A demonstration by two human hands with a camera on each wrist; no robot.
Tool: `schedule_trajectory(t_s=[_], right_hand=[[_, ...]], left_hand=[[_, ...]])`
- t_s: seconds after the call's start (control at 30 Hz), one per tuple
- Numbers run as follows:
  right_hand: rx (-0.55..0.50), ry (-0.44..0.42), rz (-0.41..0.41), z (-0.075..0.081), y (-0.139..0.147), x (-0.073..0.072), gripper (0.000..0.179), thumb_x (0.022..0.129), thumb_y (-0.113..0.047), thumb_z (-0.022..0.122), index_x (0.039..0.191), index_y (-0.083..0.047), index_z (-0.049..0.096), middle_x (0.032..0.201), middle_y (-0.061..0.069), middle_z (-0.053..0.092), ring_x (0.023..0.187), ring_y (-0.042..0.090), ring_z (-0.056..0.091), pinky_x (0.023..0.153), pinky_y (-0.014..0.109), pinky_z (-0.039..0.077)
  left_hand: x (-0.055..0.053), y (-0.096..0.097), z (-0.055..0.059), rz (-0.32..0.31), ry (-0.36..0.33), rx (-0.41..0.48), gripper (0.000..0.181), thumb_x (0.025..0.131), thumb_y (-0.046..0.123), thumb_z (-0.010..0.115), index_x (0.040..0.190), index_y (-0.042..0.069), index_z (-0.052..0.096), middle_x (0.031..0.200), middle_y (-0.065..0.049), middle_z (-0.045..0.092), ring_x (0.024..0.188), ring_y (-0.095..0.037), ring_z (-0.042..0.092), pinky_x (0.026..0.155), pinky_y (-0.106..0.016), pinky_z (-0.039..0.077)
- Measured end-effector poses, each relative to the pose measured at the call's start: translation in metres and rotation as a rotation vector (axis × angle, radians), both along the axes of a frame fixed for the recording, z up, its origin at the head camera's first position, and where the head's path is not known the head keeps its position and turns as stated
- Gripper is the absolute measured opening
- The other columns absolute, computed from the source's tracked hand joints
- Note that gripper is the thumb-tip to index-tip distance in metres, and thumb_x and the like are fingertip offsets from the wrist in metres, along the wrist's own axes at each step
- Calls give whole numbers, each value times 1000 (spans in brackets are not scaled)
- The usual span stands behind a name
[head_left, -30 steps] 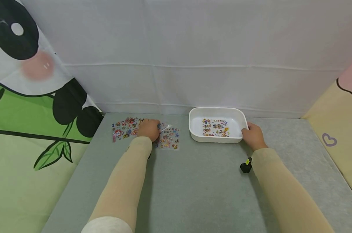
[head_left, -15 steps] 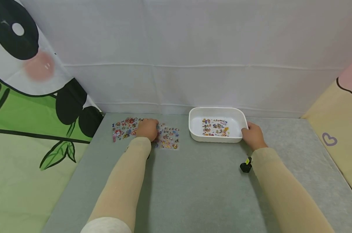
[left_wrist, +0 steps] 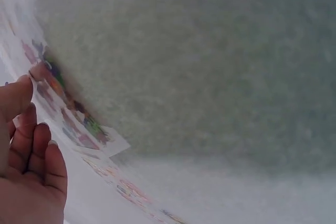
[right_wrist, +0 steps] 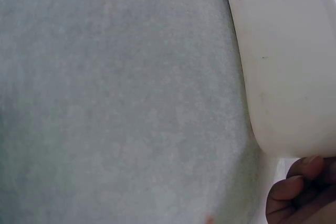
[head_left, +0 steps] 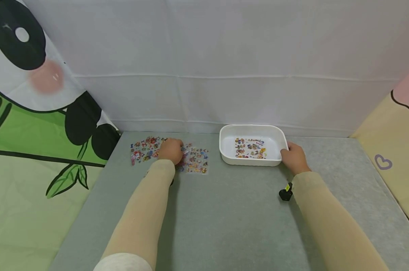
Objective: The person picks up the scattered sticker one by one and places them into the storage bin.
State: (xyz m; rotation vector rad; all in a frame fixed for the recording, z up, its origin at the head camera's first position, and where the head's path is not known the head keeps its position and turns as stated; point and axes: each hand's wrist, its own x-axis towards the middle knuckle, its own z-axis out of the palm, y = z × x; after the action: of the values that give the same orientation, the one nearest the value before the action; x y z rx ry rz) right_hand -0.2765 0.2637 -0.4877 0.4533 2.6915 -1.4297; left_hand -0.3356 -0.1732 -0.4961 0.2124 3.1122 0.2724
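In the head view, my left hand is over clear sticker sheets printed with small colourful figures. One sticker sheet shows to its left, another sticker sheet to its right. The left wrist view has the left hand pinching the edge of a sticker sheet between thumb and index finger, the other fingers curled. My right hand grips the right end of a white plastic tray, thumb at the rim. Inside the tray lies a sticker sheet. Curled fingers of the right hand meet the tray's end in the right wrist view.
Everything lies on a grey tabletop. A white cloth hangs behind it. Printed cartoon cloths stand at the left and at the right. A black wrist device sits beneath the right wrist.
My left hand has shifted slightly to the left. A shiny raised bit of film at its right side no longer shows. The right hand and tray have stayed put.
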Motion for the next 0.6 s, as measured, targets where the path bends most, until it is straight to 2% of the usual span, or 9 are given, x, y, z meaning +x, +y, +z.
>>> schedule_trajectory(t_s=[0.13,0.23,0.4,0.47,0.6], right_hand=[[1,-1,-3,-1,0,-1,54,102,-13,39,152,7,43,147,28,52,129,40,51,108,57,43],[4,7,-3,-2,1,-1,54,102,-13,40,152,8,43,146,28,52,128,40,51,107,56,44],[4,9,3,-2,0,0,55,102,-13,39,153,7,41,147,29,51,130,40,50,108,56,43],[0,6,4,-2,0,0,55,102,-14,38,154,7,40,149,28,50,131,40,50,109,57,43],[0,1,4,-1,0,1,56,102,-15,38,154,6,40,149,28,50,131,40,50,109,57,42]], left_hand=[[-1,-2,1,38,-59,101,29,96,6,68,125,4,73,123,-16,70,119,-38,62,102,-53,49],[-1,-4,1,58,-85,161,26,96,8,68,121,3,73,120,-16,70,116,-37,62,100,-53,49],[1,-5,2,66,-111,216,5,97,10,67,97,6,70,97,-12,70,91,-31,63,83,-48,52],[2,-5,3,70,-132,247,8,97,12,68,90,8,66,90,-10,67,82,-29,60,77,-46,50],[2,-6,6,75,-181,314,13,96,14,72,87,10,64,87,-8,66,75,-25,62,68,-42,52]])
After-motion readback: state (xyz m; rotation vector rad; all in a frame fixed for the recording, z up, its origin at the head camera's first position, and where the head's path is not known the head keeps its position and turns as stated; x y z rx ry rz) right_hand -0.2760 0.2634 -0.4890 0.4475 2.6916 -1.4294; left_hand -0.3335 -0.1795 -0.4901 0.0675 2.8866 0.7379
